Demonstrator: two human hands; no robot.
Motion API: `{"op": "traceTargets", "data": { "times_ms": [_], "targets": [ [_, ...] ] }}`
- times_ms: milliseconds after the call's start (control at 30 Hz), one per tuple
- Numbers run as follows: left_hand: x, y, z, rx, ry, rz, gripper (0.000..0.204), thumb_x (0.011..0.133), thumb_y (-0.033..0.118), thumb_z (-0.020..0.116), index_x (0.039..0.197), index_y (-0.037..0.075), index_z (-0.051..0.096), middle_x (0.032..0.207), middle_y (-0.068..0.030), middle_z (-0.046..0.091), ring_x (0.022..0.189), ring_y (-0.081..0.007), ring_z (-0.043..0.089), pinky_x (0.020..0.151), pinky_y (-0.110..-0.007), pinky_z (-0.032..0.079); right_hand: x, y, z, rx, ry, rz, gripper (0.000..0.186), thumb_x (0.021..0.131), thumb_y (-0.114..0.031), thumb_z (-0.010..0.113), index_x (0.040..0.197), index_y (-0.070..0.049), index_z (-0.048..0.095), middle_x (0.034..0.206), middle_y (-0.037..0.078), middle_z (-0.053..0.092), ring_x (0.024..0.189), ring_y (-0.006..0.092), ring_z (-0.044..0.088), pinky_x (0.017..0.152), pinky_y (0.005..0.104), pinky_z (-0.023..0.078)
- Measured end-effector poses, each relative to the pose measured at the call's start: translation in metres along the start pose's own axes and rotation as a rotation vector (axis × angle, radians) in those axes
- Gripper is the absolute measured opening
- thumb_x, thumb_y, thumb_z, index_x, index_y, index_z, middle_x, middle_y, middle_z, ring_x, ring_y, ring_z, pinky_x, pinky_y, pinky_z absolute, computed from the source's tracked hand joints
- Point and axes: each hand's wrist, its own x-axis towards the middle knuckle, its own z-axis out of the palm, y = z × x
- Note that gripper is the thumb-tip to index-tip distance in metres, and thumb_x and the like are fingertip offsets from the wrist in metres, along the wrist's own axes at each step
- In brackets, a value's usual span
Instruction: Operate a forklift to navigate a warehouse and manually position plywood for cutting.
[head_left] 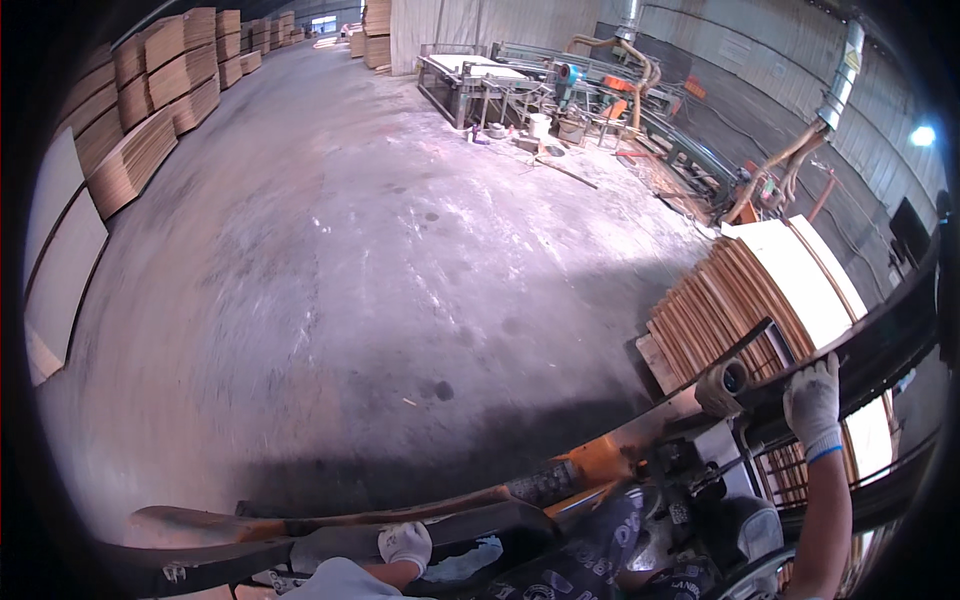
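Observation:
I sit on a forklift-like vehicle with orange and black bodywork (597,458). My left hand (405,545), in a whitish work glove, lies on the vehicle's dark side edge (330,549) at the lower left, its fingers curled over it. At the right, my right hand (814,402), in a white glove with a blue cuff, grips the thick black frame bar (872,352). Beside that hand a round pipe-like fitting (722,388) sticks out. Control levers (708,478) and my patterned trousers (600,545) show between my arms.
A stack of wooden boards (740,290) stands close on the right. Tall board stacks (165,75) line the left side, with pale sheets (66,270) leaning near. Machinery with a table frame (465,75) and ducts (840,80) stands at the far right, across the concrete floor (400,270).

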Motion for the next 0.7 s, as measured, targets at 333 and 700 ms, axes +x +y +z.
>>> {"op": "traceTargets", "data": {
  "times_ms": [333,700],
  "targets": [
    [-0.035,-0.014,0.033,-0.047,0.114,0.034,0.031,0.102,0.031,0.068,0.088,0.007,0.082,0.088,-0.0156,0.083,0.089,-0.0358,0.08,0.088,-0.052,0.061,-0.011,0.014,0.045,-0.063,0.009,0.151,0.044,0.103,-0.044,0.072,0.075,-0.011,0.083,0.074,0.015,0.078,0.075,0.0366,0.075,0.097,0.0515,0.05],
    [0.012,-0.029,0.13,-0.465,0.173,-0.188,0.028,0.102,0.03,0.071,0.091,0.006,0.082,0.09,-0.0143,0.083,0.088,-0.0338,0.08,0.088,-0.05,0.06,-0.052,0.027,0.089,0.016,0.158,0.235,0.047,0.1,-0.041,0.077,0.069,-0.006,0.079,0.073,0.022,0.075,0.076,0.0438,0.073,0.105,0.0569,0.052]
  ]
}}
